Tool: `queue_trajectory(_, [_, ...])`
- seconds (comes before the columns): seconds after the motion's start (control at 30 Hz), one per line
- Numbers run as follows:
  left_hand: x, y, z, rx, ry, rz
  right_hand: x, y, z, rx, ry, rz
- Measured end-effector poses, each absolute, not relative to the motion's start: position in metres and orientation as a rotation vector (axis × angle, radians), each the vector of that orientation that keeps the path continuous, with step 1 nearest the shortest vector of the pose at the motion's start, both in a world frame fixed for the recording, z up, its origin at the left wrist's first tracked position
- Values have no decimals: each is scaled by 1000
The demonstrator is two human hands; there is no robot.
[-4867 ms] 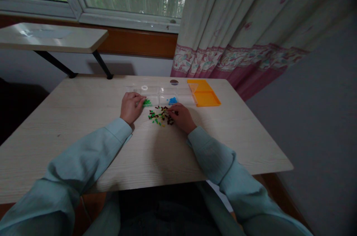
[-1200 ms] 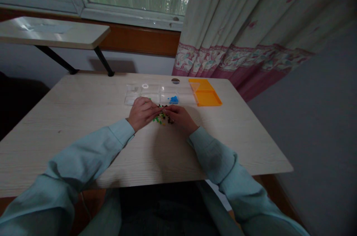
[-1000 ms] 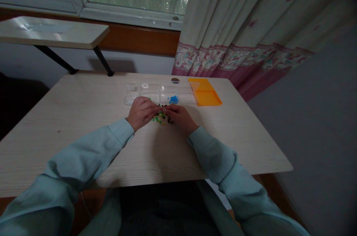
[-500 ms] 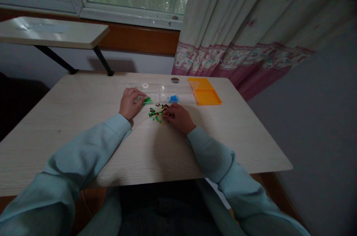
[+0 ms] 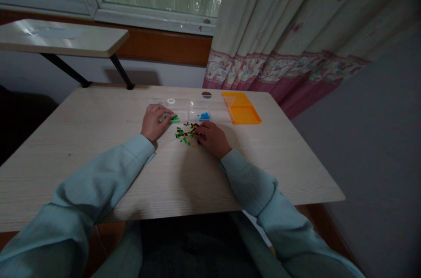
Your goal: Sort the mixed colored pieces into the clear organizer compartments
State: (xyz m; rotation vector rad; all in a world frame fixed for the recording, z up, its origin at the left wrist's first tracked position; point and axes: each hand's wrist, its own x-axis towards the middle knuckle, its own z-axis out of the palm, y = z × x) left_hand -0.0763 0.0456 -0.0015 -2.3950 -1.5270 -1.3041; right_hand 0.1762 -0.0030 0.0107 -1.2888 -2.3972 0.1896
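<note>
A clear plastic box (image 5: 213, 105) with compartments lies across the back of the desk. My left hand (image 5: 154, 121) is curled over its left front end, thumb and fingers closed about the wall. Green pieces (image 5: 175, 118) sit in the compartment by those fingertips, and blue pieces (image 5: 204, 116) in another compartment to the right. In front of the box, a loose pile of small brown, green and yellow pieces (image 5: 184, 134) is spread on the desk. My right hand (image 5: 213, 138) rests at the pile's right edge, fingers pinched together; whatever is between them is hidden.
An orange lid or tray (image 5: 247, 115) lies at the right end of the box, partly under its clear edge. A raised white shelf (image 5: 82, 39) on black legs stands at the desk's back left. Behind the pale wooden desk (image 5: 141, 190) hang a patterned curtain (image 5: 256, 50) and a window.
My right hand's fingertips have drawn slightly to the right at the pile's edge, baring a few dark pieces. The left hand stays in nearly the same place.
</note>
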Motion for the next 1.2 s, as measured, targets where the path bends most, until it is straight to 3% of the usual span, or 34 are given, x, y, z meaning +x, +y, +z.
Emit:
queue_trajectory(0.63, [-76, 47, -3, -2401, -1584, -1323, 171, -3, 9, -1262, -2415, 132])
queue_trajectory(1.07, [-80, 50, -8, -2385, -1522, -1305, 172, 7, 1, -1248, -1959, 449])
queue_trajectory(1.2, [-71, 39, -1, -2490, -1295, -1262, 171, 9, 3, -1230, -1853, 524])
